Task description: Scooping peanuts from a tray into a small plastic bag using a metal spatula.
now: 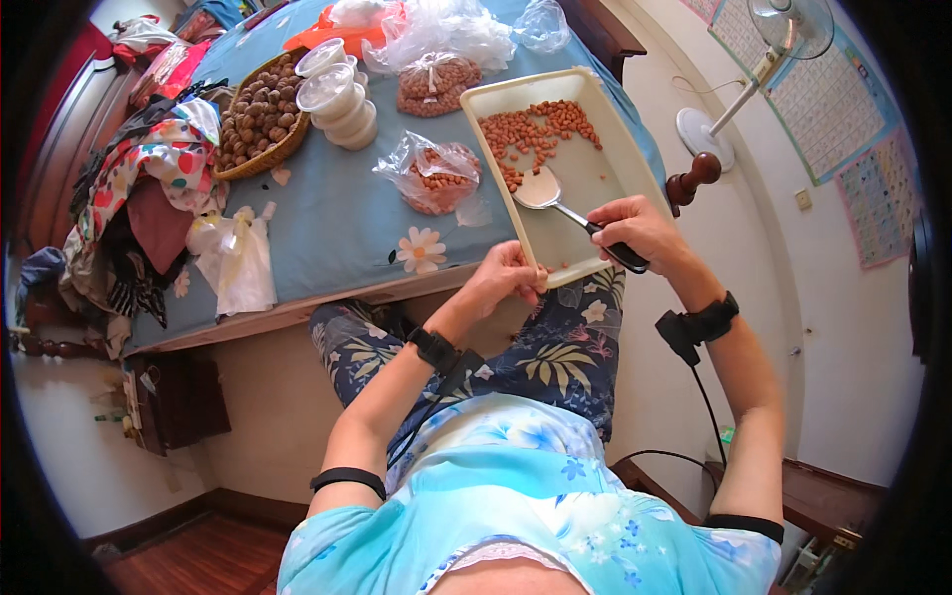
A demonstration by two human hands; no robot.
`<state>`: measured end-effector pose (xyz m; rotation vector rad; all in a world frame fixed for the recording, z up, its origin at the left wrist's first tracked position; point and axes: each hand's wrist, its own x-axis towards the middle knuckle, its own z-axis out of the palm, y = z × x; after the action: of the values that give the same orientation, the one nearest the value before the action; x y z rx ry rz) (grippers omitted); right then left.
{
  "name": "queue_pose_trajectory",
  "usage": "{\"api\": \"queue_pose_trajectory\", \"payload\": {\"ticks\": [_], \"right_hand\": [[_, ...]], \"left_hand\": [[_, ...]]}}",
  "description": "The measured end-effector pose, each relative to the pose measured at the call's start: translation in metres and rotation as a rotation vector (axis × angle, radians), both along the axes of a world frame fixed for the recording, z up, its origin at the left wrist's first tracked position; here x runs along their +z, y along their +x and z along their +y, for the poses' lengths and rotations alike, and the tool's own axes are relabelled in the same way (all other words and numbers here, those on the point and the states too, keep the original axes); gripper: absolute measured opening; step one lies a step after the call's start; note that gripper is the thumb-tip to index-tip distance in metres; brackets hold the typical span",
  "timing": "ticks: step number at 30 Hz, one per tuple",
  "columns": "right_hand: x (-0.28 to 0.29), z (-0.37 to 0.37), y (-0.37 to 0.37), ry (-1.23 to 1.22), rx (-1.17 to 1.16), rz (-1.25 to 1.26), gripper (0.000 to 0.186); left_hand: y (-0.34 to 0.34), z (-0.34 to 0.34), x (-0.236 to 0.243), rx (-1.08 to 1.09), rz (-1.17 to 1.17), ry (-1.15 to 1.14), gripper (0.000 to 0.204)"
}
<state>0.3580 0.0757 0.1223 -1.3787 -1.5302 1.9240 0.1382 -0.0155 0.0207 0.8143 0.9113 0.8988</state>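
My left hand [504,272] has its fingers closed on the near left corner of the cream tray [620,164]; my right hand [640,233] grasps the spatula [540,188] by its black handle. The blade lies in the tray, touching reddish-brown nuts [543,127] gathered toward the far end. Beyond, a walnut basket [263,119] sits on the bed [327,238].

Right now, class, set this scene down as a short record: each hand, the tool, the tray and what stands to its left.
Left hand: gripping the tray's near-left corner
Right hand: holding the spatula's dark handle
Spatula: blade inside the tray, beside the nuts
Tray: cream, rectangular
Nuts: reddish-brown, mostly toward the tray's far end
Left of tray: two bags of nuts, stacked tubs, basket of walnuts
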Motion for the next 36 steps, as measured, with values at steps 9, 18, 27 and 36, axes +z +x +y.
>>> {"api": "queue_pose_trajectory", "payload": {"ticks": [9,18,27,36], "right_hand": [[-0.027,-0.034,0.002,-0.213,-0.165,0.166,0.033],[-0.052,-0.021,-0.021,-0.091,-0.137,0.180,0.029],[-0.062,-0.037,-0.016,0.115,-0.049,-0.111,0.035],[-0.044,-0.027,-0.035,0.910,0.072,-0.617,0.042]], "left_hand": [[0.004,-0.029,-0.011,-0.218,-0.075,-0.113,0.024],[-0.035,-0.022,-0.009,0.010,0.140,-0.044,0.023],[-0.127,0.017,0.006,0.765,0.288,0.025,0.044],[-0.156,0.056,0.012,0.767,0.256,-0.076,0.036]]}}
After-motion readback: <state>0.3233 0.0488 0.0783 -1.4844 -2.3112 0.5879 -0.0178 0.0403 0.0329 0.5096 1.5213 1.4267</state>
